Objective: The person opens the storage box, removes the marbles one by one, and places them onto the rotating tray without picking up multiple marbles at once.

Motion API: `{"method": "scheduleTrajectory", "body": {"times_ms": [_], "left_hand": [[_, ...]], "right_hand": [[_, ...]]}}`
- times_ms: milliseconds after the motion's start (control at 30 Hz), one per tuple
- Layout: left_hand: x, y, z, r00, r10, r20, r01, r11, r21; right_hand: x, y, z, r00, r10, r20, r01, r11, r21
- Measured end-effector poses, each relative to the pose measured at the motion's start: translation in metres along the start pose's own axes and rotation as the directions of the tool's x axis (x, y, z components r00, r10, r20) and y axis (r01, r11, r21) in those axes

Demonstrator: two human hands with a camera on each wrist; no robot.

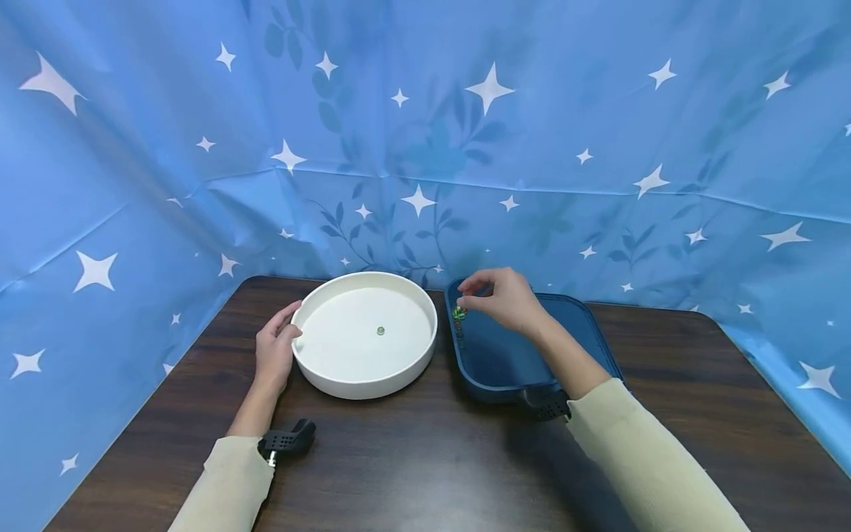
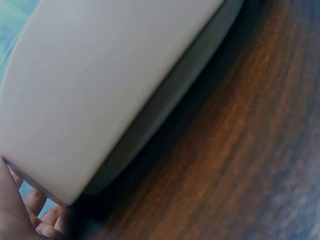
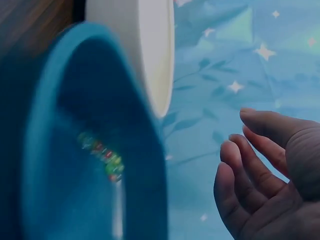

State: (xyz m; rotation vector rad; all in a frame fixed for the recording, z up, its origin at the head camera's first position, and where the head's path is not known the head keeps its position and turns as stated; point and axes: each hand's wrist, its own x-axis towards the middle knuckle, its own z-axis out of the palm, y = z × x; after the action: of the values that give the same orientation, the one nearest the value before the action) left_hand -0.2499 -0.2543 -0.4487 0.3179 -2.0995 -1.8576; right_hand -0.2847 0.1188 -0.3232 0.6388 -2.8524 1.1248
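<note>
My left hand (image 1: 275, 347) grips the left side of a round white tray (image 1: 364, 388), thumb at its rim and fingers on the outer wall; the left wrist view shows the tray wall (image 2: 90, 90) close up. One small pale-green bead (image 1: 380, 331) lies inside the tray. Over the left part of a dark blue tray (image 1: 512, 355) hovers my right hand (image 1: 508, 299), fingers loosely bent. In the right wrist view a gap shows between thumb and fingers, with nothing seen there. Below it, several small green and red beads (image 3: 102, 154) form a line in the blue tray.
Both trays stand side by side on a dark wooden table (image 1: 399, 458). A blue curtain with white stars (image 1: 425, 133) hangs behind and at the sides. Each wrist wears a black camera mount, such as the left mount (image 1: 287, 439).
</note>
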Motion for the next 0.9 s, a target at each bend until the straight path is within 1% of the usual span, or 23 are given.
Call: {"method": "scheduleTrajectory", "body": {"times_ms": [100, 200, 300, 467, 667, 900], "left_hand": [[0.001, 0.000, 0.001, 1.000, -0.002, -0.005, 0.002, 1.000, 0.015], [0.000, 0.000, -0.001, 1.000, -0.012, -0.009, 0.012, 1.000, 0.028], [0.001, -0.001, -0.001, 1.000, -0.018, 0.003, 0.018, 0.999, 0.031], [0.002, -0.002, -0.002, 1.000, -0.013, 0.013, 0.013, 1.000, 0.019], [0.003, -0.002, -0.002, 1.000, -0.013, 0.020, 0.013, 1.000, 0.027], [0.003, -0.001, -0.001, 1.000, -0.024, 0.008, 0.024, 0.999, 0.028]], "right_hand": [[-0.003, 0.013, 0.001, 1.000, 0.012, 0.002, -0.012, 1.000, -0.004], [-0.002, 0.022, 0.007, 0.999, 0.032, 0.030, -0.032, 0.999, -0.009], [-0.001, 0.029, 0.014, 0.997, 0.050, 0.060, -0.048, 0.999, -0.023], [0.002, 0.036, 0.023, 0.994, 0.076, 0.085, -0.071, 0.996, -0.053], [0.002, 0.039, 0.028, 0.982, 0.121, 0.147, -0.106, 0.989, -0.108], [0.006, 0.045, 0.032, 0.975, 0.120, 0.187, -0.101, 0.989, -0.108]]}}
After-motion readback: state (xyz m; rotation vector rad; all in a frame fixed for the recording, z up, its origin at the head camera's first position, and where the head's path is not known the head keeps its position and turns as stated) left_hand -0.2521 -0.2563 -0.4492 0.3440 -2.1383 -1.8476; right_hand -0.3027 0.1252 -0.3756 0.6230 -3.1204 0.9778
